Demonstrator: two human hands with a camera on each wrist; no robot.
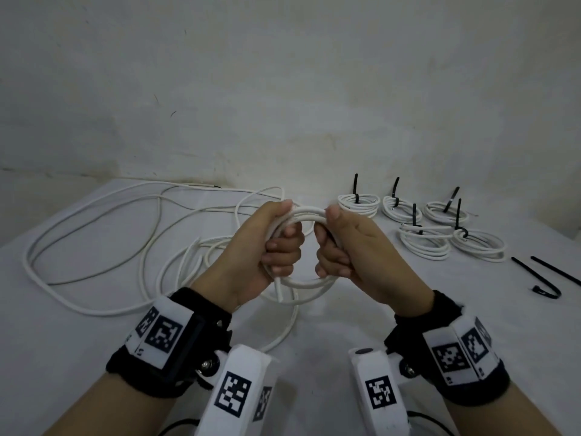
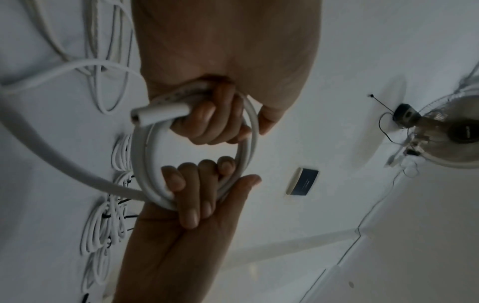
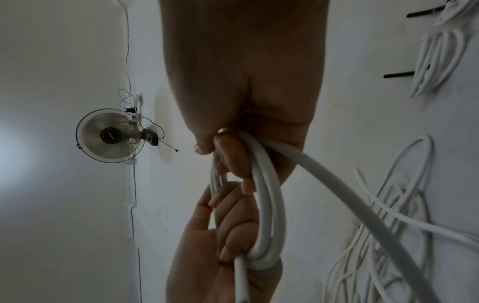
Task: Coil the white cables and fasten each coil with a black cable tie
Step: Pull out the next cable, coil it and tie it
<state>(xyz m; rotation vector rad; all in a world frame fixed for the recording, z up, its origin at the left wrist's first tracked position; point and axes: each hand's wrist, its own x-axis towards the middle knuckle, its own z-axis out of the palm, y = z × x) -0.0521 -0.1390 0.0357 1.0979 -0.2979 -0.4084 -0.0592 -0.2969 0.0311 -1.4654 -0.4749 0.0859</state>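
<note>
Broadly, a white table (image 1: 94,357) fills the lower half of the head view, under a pale wall (image 1: 283,73). Across the left and middle of the frame the loose white cables (image 1: 94,215) sprawl over the tabletop in wide, overlapping loops. At centre frame, raised above the table, both hands hold the half-made coil (image 1: 309,283), a ring of a few turns. The left hand (image 1: 267,247) grasps the ring's left side, fingers curled through it and thumb on top; a cut cable end (image 1: 278,289) sticks down below this fist. The right hand (image 1: 352,247) grasps the ring's right side the same way, thumb pressed on the upper arc. From the coil a strand trails down toward the lower middle of the frame.

In the right-centre of the frame lie five finished coils (image 1: 424,243), each bound by a black cable tie (image 1: 414,217) whose tail stands up. Further right, near the frame edge, two spare black ties (image 1: 534,275) lie flat on the table, one hooked at its end.

The right wrist view shows a wall fan (image 3: 110,135) at middle left.
</note>
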